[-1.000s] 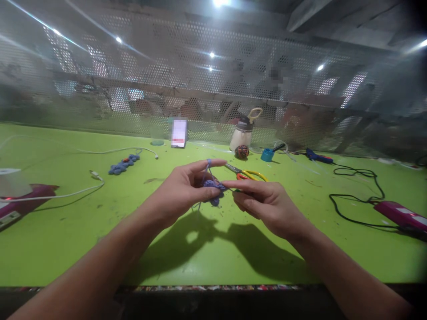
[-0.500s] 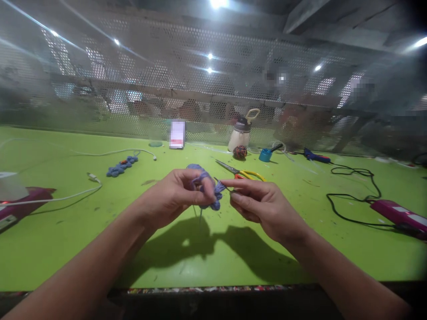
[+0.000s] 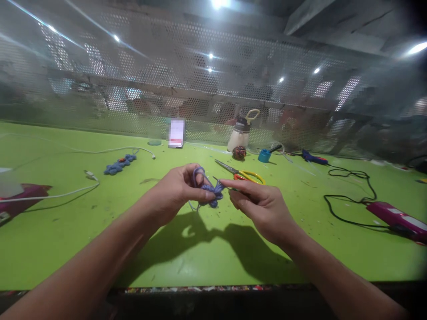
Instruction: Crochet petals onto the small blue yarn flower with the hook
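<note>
My two bare hands at work above a green table [image 3: 50,249], seen from my head. My left hand [image 3: 176,190] pinches a piece of purple yarn work [image 3: 213,192] between thumb and fingers, holding it raised above the tabletop in front of me; a loose loop of yarn stands by the bent forefinger. My right hand [image 3: 262,202], its thumb and fingers drawn together, grips a thin tool [image 3: 216,179] whose tip meets the right edge of the piece. Just beyond the right hand lie scissors [image 3: 237,171] with yellow and red handles. Farther back, a dark ball [image 3: 239,153] rests before a bottle [image 3: 237,138], near a blue pot [image 3: 264,155]. To the left lies a blue yarn strip [image 3: 119,166]; a lit phone [image 3: 176,133] stands upright behind.
</note>
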